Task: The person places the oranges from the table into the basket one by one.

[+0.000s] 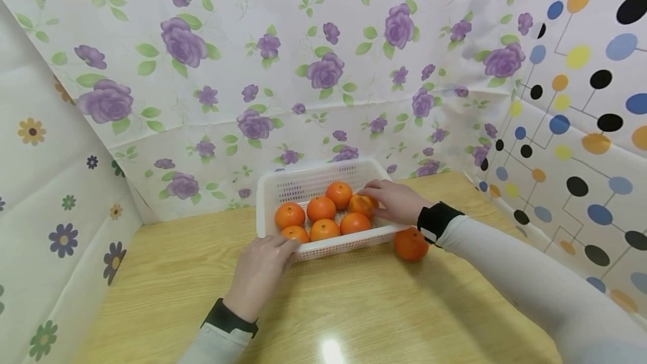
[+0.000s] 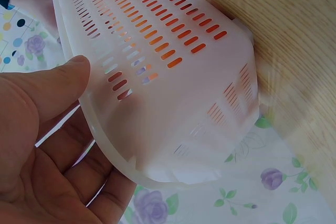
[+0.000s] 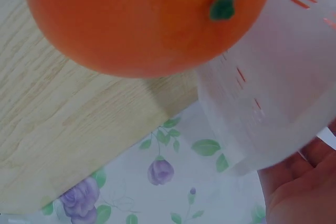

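A white perforated plastic basket (image 1: 349, 242) holding several oranges (image 1: 320, 208) sits on the table. My left hand (image 1: 263, 265) grips its front left rim; in the left wrist view the thumb (image 2: 79, 74) lies against the outer wall, the other fingers behind the rim. Over the basket's right end reaches my right hand (image 1: 399, 201), fingers and thumb around an orange (image 1: 361, 205) inside. That orange is partly covered by the fingers. Another orange (image 1: 411, 244) lies on the table just outside the front right corner, beneath my right wrist; it looms large in the right wrist view.
The light wooden table (image 1: 192, 274) runs up to a wall sheet with purple flowers (image 1: 323, 72) just behind the basket. A dotted sheet (image 1: 581, 128) stands at the right, and a white flowered sheet (image 1: 60, 229) at the left.
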`<move>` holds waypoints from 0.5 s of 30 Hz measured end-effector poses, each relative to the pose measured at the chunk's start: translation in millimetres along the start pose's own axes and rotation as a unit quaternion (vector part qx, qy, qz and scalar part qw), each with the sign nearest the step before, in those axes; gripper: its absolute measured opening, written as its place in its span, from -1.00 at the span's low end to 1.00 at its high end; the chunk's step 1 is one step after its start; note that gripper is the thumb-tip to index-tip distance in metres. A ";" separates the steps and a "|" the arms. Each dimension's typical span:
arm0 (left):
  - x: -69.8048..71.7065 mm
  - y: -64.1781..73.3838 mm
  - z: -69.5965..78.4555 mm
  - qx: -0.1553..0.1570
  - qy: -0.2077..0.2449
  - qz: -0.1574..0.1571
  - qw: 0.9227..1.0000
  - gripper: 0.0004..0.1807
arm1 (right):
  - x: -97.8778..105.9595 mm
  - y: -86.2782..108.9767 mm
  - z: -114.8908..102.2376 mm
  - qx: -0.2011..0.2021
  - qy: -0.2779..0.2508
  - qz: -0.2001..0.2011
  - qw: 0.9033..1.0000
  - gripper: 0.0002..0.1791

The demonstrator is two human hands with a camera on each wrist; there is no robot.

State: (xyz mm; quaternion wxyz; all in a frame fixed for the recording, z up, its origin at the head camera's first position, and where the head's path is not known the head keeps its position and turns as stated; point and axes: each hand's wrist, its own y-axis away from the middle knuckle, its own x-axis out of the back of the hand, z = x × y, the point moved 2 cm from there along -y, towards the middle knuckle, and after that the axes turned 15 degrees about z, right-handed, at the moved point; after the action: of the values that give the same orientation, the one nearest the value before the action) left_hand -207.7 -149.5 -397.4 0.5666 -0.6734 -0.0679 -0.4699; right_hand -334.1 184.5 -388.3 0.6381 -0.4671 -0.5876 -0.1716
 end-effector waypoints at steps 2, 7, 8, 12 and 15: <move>0.1 0.2 0.2 -0.001 -0.003 0.000 1.000 -0.68 | 3.3 3.5 -1.8 0.005 0.001 0.008 1.000 -0.45; 0.4 0.1 0.6 -0.004 -0.001 0.005 1.000 -0.68 | 17.5 14.6 -11.0 0.003 -0.018 0.023 1.000 -0.45; 0.5 0.1 0.6 -0.005 0.000 0.006 1.000 -0.68 | 21.0 17.2 -13.3 0.003 -0.022 0.027 0.999 -0.44; 0.9 0.1 0.9 -0.004 0.004 0.006 1.000 -0.68 | 29.6 28.5 -16.7 0.010 -0.021 0.044 0.999 -0.42; 0.8 0.3 0.9 0.000 0.007 0.002 1.000 -0.68 | 32.2 37.4 -16.3 0.010 -0.020 0.052 0.998 -0.42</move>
State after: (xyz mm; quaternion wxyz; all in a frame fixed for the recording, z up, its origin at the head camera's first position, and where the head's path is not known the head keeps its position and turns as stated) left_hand -206.6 -149.3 -396.9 0.5684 -0.6701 -0.0624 -0.4733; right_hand -287.7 201.1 -371.7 0.6392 -0.4939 -0.5766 -0.1224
